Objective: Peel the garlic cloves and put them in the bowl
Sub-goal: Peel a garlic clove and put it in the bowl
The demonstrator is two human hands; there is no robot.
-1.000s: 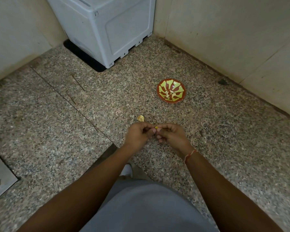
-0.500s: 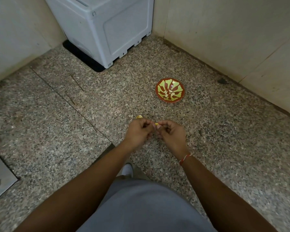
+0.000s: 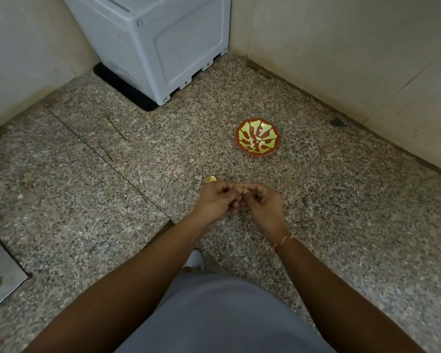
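Observation:
My left hand and my right hand meet over the speckled floor, fingers curled, both pinching a small garlic clove that barely shows between the fingertips. A red bowl with a yellow-green pattern stands on the floor beyond the hands, up and to the right; a few pale peeled cloves lie in its middle. Just past my left hand's knuckles a yellowish piece, garlic or its skin, lies on the floor.
A grey plastic appliance stands on a black mat in the far corner. Walls run along the left and right. A metal plate sits in the floor at the left edge. My grey-clad knee fills the bottom centre.
Both hands stay together on the clove and have shifted slightly away from me; the fingers work at it. The bowl has not moved.

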